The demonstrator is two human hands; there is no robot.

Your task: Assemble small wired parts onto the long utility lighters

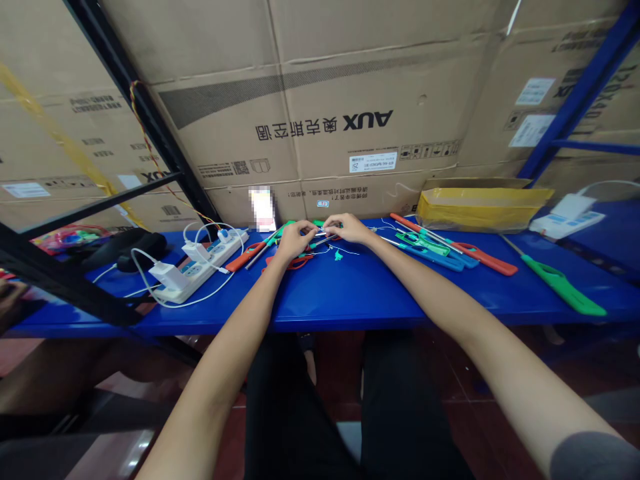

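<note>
Left hand point(295, 240), right hand point(347, 228): both closed, fingertips pinching a small metal part point(320, 232), held just above the blue shelf point(350, 300). Relative to the part: gas lighters point(493, 261) to the right, power strip point(200, 272) to the left.

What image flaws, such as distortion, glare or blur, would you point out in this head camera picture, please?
In the head view, wide-angle distortion slants the black shelf upright, glare sheens the blue tabletop, and a pixelated patch hides something against the cardboard carton.
</note>
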